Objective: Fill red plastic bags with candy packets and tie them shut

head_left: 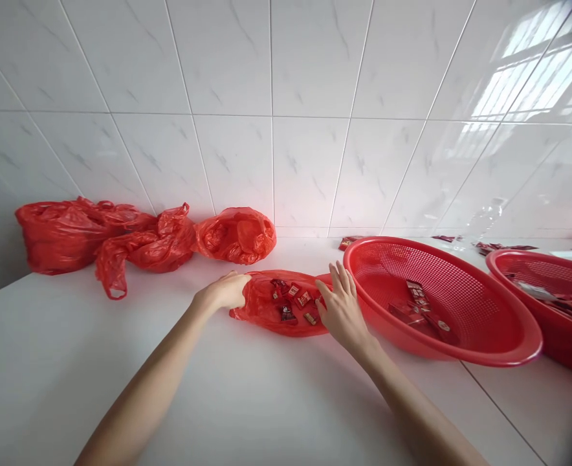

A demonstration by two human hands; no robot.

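Note:
An opened red plastic bag (261,314) lies on the white table, with several small wrapped packets (303,298) inside it. At its left edge, my left hand (228,290) is closed on the plastic, its fingertips partly hidden by the bag. My right hand (341,307) is over the bag's right edge with the fingers apart, and nothing shows in its grasp. Just right of that hand stands a large red perforated basket (480,304), which holds several red packets (418,294) at its bottom.
Tied red bags (67,236) and an open red bag (237,236) stand along the tiled wall at the left. A second red basket (533,265) with packets is at the far right. Behind the baskets are loose packets (504,248) and a clear bottle (484,220).

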